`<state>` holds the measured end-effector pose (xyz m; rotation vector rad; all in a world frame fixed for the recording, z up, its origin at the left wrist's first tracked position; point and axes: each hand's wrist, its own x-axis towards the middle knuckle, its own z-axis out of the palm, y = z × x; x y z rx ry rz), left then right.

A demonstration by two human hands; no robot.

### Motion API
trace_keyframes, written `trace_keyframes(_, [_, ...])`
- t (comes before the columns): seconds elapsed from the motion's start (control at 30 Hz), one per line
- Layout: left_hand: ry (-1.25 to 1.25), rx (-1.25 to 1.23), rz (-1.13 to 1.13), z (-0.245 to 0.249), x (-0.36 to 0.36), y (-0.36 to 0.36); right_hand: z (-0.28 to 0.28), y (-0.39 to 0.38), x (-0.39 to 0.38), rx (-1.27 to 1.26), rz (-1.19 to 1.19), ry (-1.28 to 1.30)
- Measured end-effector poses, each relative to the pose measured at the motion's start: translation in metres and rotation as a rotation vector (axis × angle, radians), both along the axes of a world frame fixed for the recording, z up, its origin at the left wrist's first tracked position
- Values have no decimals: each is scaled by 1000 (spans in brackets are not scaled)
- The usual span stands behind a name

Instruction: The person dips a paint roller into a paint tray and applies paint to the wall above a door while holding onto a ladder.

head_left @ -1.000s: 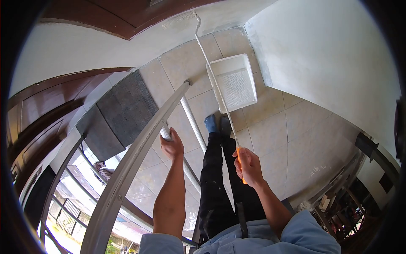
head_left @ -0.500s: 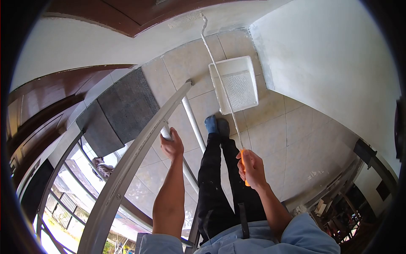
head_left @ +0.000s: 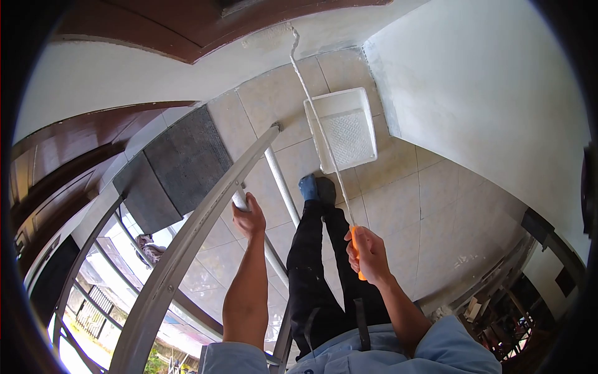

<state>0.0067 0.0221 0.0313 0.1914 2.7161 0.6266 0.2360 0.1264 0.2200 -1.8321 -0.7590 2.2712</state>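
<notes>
My right hand [head_left: 369, 257] is closed around the orange handle of a long-rod paint roller [head_left: 322, 134]. Its white-coated rod runs up past the paint tray, bends near the far end and reaches the lower part of the wall below the brown door. I cannot make out the roller head clearly. My left hand [head_left: 249, 217] is wrapped round a rung of a metal ladder [head_left: 205, 215]. Beyond my feet, the white paint tray [head_left: 343, 129] with a ridged slope lies on the floor; the rod passes over its left side.
A white wall [head_left: 486, 75] rises at the right. Dark mats [head_left: 187, 159] lie on the tiled floor [head_left: 398, 206] at the left, beside brown doors [head_left: 68, 156]. A railing [head_left: 109, 262] stands at the lower left. Assorted items [head_left: 486, 305] sit at the lower right.
The view has tilted slightly, so the tray and wall sit a little lower. The roller's far end has shifted slightly left. Both hands keep their grips.
</notes>
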Motion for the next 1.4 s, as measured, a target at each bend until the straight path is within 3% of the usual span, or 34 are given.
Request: trace_keyframes(1.4, [23, 12, -2, -7, 0, -4, -8, 28, 23, -20, 4, -18])
